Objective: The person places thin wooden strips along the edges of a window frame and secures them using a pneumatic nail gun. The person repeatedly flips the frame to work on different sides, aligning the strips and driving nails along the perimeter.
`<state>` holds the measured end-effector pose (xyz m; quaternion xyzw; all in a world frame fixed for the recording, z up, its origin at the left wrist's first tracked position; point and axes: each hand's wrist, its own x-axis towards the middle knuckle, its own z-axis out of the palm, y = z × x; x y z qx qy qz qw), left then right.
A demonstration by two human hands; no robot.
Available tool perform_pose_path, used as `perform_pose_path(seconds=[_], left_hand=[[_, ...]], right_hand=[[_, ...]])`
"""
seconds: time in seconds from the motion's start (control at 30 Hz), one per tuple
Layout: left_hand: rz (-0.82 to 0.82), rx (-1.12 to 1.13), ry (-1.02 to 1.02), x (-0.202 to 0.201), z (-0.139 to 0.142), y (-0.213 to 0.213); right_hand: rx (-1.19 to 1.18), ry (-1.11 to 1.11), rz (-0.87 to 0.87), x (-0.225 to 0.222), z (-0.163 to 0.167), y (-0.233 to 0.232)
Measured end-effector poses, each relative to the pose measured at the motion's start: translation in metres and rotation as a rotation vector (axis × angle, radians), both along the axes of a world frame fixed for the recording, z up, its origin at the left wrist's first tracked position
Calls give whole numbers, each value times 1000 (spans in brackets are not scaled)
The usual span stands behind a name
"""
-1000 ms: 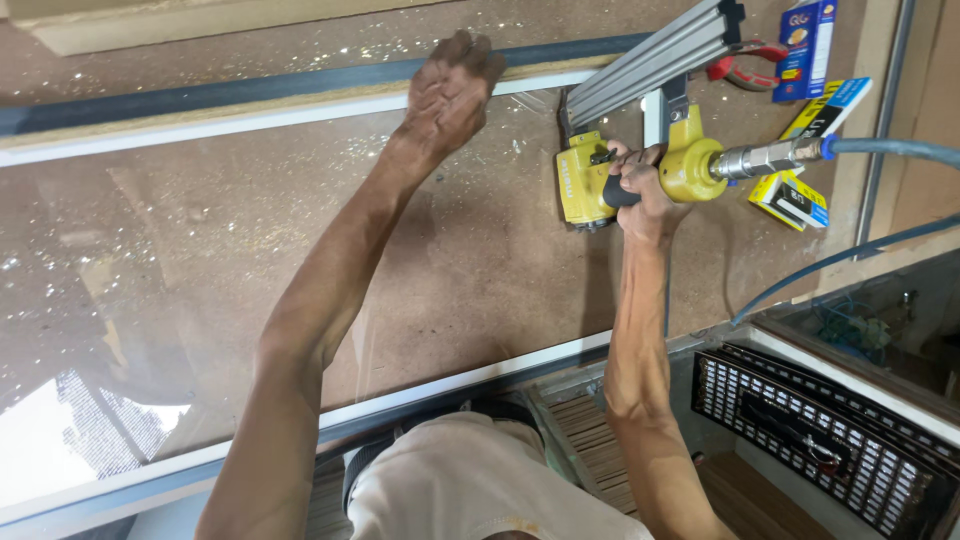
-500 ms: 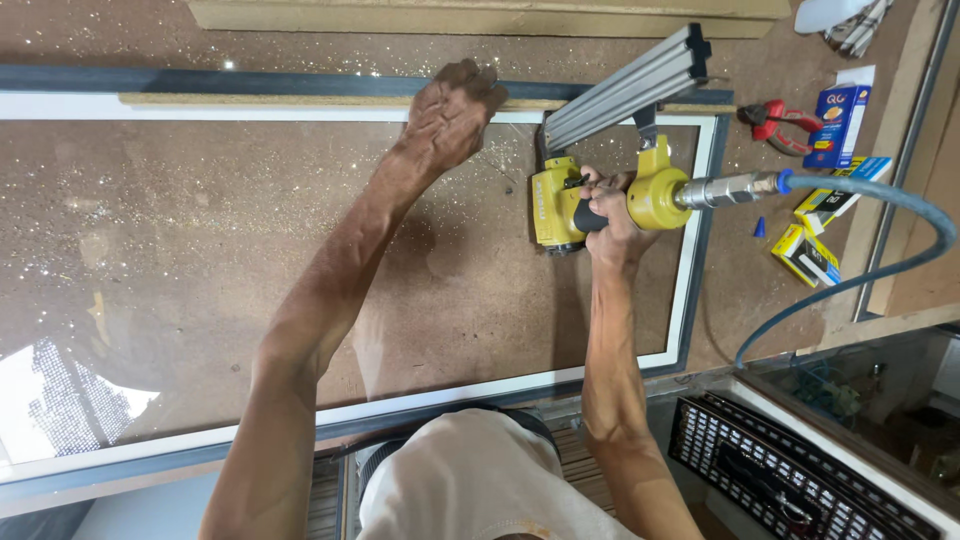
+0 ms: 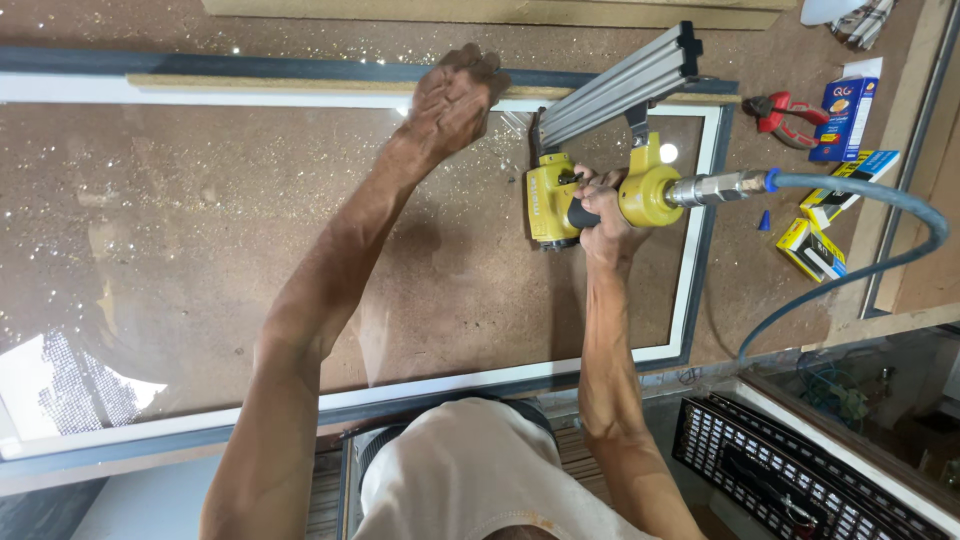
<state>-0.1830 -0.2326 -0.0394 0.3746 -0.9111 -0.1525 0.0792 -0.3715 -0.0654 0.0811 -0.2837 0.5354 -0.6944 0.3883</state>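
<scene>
Gripped yellow pneumatic nail gun (image 3: 590, 195) with grey metal magazine; blue rubber air hose (image 3: 880, 225) behind the grip; red-handled steel pliers (image 3: 775, 108) beyond.
</scene>
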Motion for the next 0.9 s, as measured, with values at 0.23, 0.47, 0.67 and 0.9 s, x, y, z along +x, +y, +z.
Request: perform_pose_path(seconds=[0.23,0.47,0.67,0.9], left_hand=[[-3,-275,214,101,43,2],[-21,-299,339,204,29,-7],[40,-302,208,184,10,-12],[108,-593,-411,179,4,-6]], right_hand=[[-9,-2,137,58,12,1],[-20,-4,85,141,18,-27],[-6,23,33,174,16,-32],[-64,0,-14,178,11,-28]])
